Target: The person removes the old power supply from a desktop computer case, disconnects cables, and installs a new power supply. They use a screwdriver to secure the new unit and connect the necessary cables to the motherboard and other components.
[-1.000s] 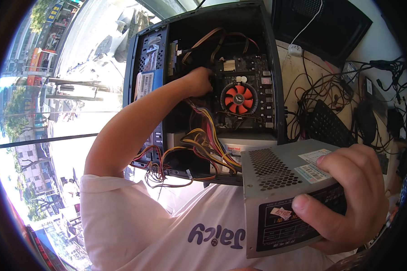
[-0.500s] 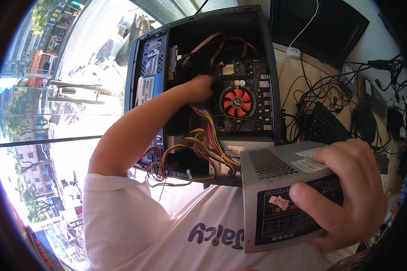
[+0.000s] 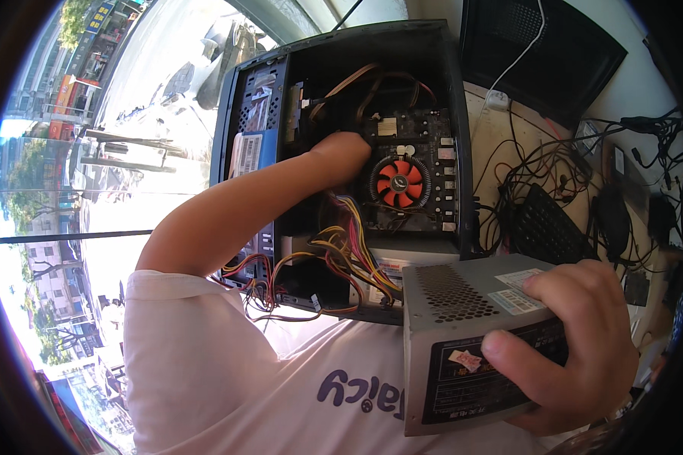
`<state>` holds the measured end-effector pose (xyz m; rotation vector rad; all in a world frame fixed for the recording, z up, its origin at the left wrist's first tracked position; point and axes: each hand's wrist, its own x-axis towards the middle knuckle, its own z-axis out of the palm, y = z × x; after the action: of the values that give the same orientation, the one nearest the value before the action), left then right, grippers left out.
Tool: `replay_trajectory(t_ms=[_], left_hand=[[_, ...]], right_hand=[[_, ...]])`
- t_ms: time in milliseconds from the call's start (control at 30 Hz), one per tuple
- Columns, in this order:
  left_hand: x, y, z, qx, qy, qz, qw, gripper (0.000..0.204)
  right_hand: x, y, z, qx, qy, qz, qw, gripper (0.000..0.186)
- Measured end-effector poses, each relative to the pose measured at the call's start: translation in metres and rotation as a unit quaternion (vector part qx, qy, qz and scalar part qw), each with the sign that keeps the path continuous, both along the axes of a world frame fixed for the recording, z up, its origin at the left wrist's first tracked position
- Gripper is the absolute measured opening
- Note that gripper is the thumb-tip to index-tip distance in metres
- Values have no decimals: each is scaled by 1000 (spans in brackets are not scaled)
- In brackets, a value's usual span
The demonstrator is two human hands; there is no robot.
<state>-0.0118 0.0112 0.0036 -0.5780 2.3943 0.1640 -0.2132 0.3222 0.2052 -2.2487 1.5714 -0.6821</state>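
Observation:
A grey metal power supply [image 3: 448, 292] with a vented face and a black label is gripped in my right hand [image 3: 577, 345], thumb on its label side and fingers over the top. From it a bundle of coloured cables [image 3: 353, 227] runs into an open black computer case [image 3: 467, 152] lying in front of me. Inside the case my left hand [image 3: 343, 158] reaches beside the motherboard [image 3: 425, 129], at the upper end of that bundle. Its fingers are hidden in shadow. Just right of it sits a round cooler with a red fan [image 3: 399, 182].
To the right lie a black keyboard [image 3: 550, 227] and a tangle of black cables [image 3: 508, 178]. A black panel [image 3: 542, 57] stands behind them. Loose cable ends [image 3: 262, 292] hang over the case's near left edge. A bright window [image 3: 129, 205] fills the left side.
The case and power supply sit slightly lower in the picture. My left hand has shifted a little right and lower within the case; my right hand keeps its grip.

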Motion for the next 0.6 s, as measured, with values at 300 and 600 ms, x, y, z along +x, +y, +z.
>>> replay_trajectory(t_ms=[300,600], left_hand=[[27,-6,41,104,218,114,964,37],[199,138,170,58,276,203,938,95]], right_hand=[[9,-10,10,-9,13,2,1000,91],[-16,-1,11,35,52,42,997,104]])
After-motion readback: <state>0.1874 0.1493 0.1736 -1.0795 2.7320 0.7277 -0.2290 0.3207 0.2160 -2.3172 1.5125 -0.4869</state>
